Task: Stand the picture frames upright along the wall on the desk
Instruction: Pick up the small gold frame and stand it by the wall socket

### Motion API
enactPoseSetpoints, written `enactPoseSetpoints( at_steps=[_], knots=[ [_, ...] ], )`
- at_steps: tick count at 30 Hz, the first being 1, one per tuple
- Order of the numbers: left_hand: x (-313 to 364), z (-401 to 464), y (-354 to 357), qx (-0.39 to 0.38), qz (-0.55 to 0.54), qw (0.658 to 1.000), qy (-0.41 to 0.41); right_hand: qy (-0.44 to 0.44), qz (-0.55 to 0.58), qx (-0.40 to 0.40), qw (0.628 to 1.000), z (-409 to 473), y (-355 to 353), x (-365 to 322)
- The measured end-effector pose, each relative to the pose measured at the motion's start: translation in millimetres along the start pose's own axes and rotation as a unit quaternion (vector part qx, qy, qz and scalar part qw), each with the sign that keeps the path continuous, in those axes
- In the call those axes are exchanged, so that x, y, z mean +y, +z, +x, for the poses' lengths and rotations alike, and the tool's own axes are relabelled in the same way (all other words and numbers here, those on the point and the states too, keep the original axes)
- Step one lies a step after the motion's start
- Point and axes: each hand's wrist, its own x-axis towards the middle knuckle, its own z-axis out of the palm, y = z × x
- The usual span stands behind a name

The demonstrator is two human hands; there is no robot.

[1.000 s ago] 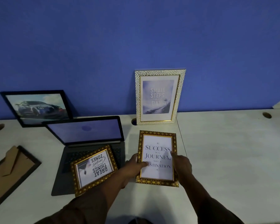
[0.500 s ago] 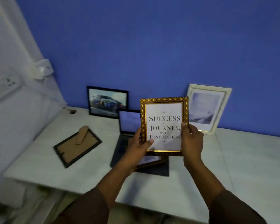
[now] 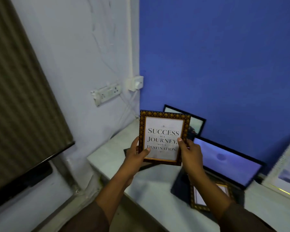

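A gold-patterned "Success is a Journey" frame (image 3: 163, 137) is held upright in the air above the desk's left end. My left hand (image 3: 135, 154) grips its left edge and my right hand (image 3: 188, 150) its right edge. Behind it a black-framed car picture (image 3: 195, 122) leans on the blue wall. A white-framed picture (image 3: 288, 171) stands at the far right, blurred. A second gold frame (image 3: 209, 196) lies flat on the laptop's keyboard, partly hidden by my right arm. A dark frame (image 3: 126, 152) lies on the desk, mostly hidden behind my left hand.
An open laptop (image 3: 228, 160) with a lit screen sits on the white desk (image 3: 151, 186). A switchboard (image 3: 106, 95) and a socket with cables are on the pale side wall. A dark screen (image 3: 22, 114) stands at the left, off the desk's end.
Both hands lifted the "Success" frame off the desk and carried it left. The view has swung left, now showing the room corner and side wall.
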Motion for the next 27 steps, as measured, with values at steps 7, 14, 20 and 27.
enactPoseSetpoints(
  at_steps=[7, 14, 20, 27],
  knots=[
    [-8, 74, -49, 0.055, 0.004, 0.998, -0.018, -0.012, -0.025, -0.060, 0.998, 78, 79, 6],
    [2, 153, -66, 0.066, 0.022, 0.996, -0.055, -0.002, -0.027, -0.109, 0.994, 171, 126, 17],
    [-10, 207, -78, 0.058, 0.018, 0.994, -0.089, 0.023, -0.043, -0.146, 0.988, 221, 158, 32],
    [-45, 270, -98, 0.039, 0.024, 0.989, -0.143, 0.080, -0.047, -0.173, 0.980, 262, 194, 53]
  ],
)
